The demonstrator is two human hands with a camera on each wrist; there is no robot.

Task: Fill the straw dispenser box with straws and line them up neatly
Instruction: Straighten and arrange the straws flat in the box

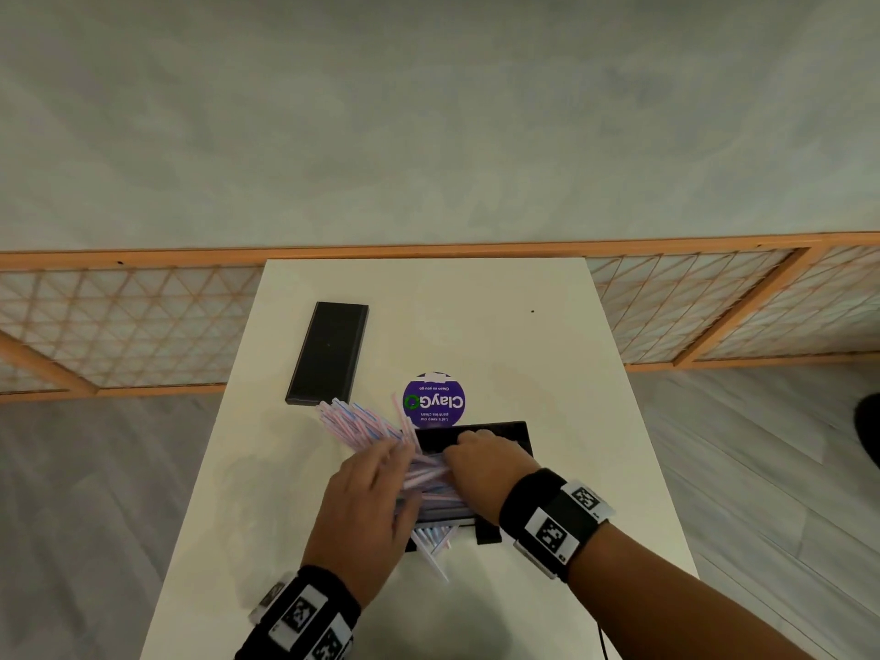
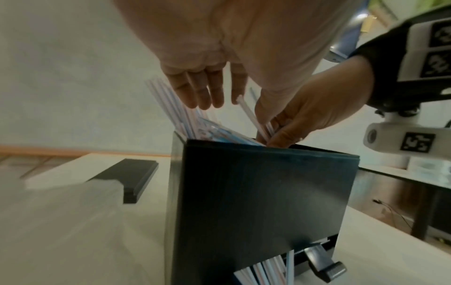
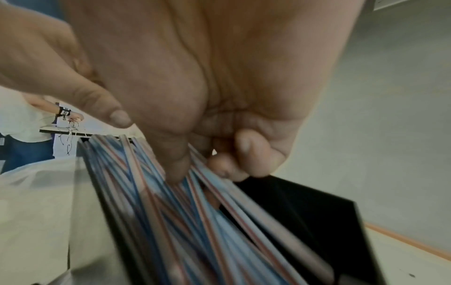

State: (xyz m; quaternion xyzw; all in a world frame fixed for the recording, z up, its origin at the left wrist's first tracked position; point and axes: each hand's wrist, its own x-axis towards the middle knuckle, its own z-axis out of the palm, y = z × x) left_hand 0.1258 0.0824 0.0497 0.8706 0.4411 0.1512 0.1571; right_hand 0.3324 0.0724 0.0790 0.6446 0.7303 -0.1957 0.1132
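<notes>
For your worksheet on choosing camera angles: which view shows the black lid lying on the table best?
The head view: the whole lid lies flat on the white table, beyond the straws. The left wrist view shows one blurred end of it. The right wrist view does not show it.

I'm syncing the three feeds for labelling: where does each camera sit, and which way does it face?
Head: worn on the head, looking down at the table; both forearms, left hand and right hand show.
Left wrist: low beside the dispenser box, facing its dark wall; both hands show above it.
Right wrist: under the palm, looking into the box at the straws; right fingers pinch some.
Shared: all three show the box and straws; head and left wrist also show the lid.
</notes>
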